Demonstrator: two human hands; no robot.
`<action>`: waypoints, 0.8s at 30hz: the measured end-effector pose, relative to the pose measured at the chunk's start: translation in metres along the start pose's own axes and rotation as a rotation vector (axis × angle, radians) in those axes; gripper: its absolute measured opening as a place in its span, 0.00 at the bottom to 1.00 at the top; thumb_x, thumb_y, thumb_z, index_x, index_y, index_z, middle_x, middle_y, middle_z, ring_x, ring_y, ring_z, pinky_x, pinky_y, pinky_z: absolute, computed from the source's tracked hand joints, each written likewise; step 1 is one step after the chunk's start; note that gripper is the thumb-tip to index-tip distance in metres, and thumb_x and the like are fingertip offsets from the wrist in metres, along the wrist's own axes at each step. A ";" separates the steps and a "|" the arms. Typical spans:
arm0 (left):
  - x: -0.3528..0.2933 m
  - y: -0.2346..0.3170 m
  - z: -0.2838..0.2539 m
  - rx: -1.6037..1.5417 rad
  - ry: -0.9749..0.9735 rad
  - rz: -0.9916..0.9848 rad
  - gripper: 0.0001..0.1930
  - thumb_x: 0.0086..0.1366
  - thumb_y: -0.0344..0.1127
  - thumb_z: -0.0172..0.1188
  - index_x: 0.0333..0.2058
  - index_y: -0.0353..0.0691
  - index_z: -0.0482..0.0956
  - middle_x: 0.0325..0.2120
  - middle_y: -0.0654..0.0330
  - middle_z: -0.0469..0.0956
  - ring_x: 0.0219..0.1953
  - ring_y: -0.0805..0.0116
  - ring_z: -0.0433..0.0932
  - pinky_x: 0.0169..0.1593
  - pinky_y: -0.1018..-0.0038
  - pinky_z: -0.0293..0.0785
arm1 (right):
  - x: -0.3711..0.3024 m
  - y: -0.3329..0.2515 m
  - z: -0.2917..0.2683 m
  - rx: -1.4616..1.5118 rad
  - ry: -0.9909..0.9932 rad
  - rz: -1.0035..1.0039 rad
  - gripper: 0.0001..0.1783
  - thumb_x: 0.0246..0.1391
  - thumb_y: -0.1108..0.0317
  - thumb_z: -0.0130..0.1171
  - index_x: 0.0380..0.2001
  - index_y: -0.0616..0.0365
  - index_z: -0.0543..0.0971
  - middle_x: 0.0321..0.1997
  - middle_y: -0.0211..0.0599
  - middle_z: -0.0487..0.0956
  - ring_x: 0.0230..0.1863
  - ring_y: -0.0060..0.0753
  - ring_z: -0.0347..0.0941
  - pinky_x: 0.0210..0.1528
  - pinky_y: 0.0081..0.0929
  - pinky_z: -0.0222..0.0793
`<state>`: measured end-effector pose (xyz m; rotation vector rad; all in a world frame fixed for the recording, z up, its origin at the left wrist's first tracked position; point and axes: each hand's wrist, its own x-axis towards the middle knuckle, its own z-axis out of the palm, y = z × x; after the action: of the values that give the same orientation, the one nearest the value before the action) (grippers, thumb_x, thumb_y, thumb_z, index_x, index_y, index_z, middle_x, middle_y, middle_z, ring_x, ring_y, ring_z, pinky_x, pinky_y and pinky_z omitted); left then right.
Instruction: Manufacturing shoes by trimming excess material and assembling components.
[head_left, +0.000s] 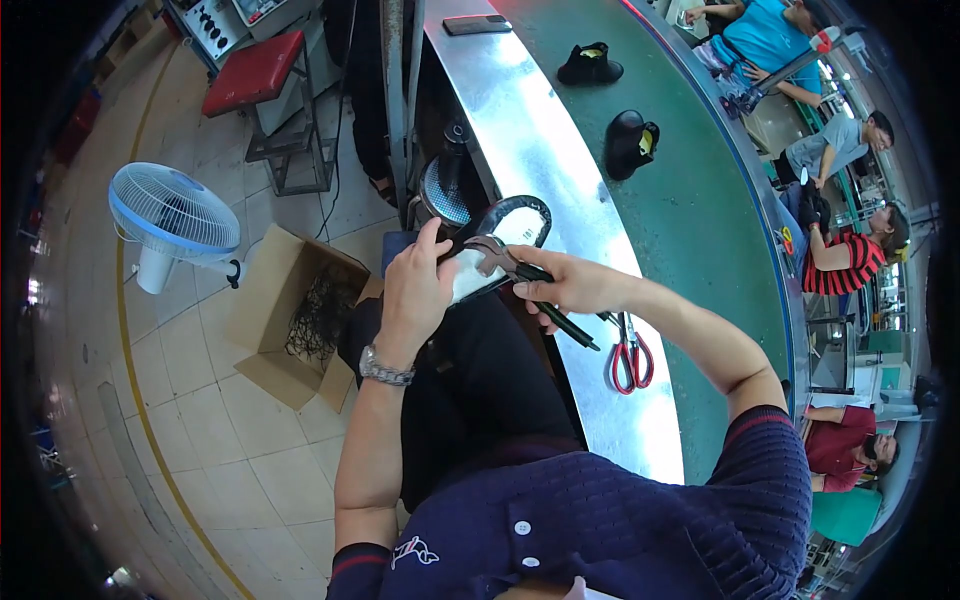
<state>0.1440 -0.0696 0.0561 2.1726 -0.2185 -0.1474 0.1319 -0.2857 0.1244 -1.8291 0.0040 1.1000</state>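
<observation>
A black shoe upper with a white underside (521, 227) is held bottom up over my lap, beside the metal bench edge. My left hand (418, 285), with a metal watch on its wrist, grips the shoe's near left side. In my right hand (568, 284) are pincers (494, 259) with black handles. Their metal head lies over the white underside by my left fingers; whether the jaws bite on the shoe's edge cannot be made out. Red-handled scissors (631, 364) rest on the bench just right of the pincers' handles.
The metal bench (590, 225) runs beside a green conveyor belt (690, 265) carrying two black shoes (590, 65) (631, 145). A phone (477, 25) lies at the bench's far end. On my left stand a cardboard box (268, 300), a fan (175, 215) and a red stool (255, 75). Several people work beyond the belt.
</observation>
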 end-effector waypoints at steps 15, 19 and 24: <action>-0.039 -0.011 0.052 1.137 0.223 0.421 0.25 0.60 0.30 0.48 0.54 0.18 0.69 0.52 0.31 0.68 0.55 0.38 0.69 0.64 0.51 0.61 | -0.018 -0.024 -0.001 -1.017 0.227 -0.230 0.33 0.60 0.66 0.54 0.67 0.51 0.57 0.21 0.49 0.78 0.23 0.55 0.76 0.29 0.43 0.70; -0.037 -0.006 0.059 1.142 0.226 0.434 0.26 0.59 0.31 0.49 0.54 0.18 0.68 0.52 0.31 0.68 0.55 0.35 0.69 0.64 0.50 0.59 | 0.020 0.009 0.018 -0.942 0.722 -0.454 0.38 0.60 0.66 0.53 0.70 0.45 0.50 0.20 0.50 0.77 0.22 0.58 0.75 0.28 0.48 0.70; -0.043 -0.019 0.057 0.988 0.227 0.422 0.28 0.57 0.25 0.50 0.57 0.17 0.63 0.55 0.32 0.64 0.59 0.33 0.64 0.66 0.49 0.56 | 0.010 -0.015 0.018 -1.027 0.453 -0.330 0.38 0.60 0.67 0.53 0.70 0.46 0.50 0.19 0.50 0.77 0.21 0.56 0.75 0.25 0.47 0.70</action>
<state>0.0930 -0.0950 0.0088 3.0075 -0.7268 0.5585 0.1326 -0.2597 0.1261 -2.8129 -0.6804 0.4164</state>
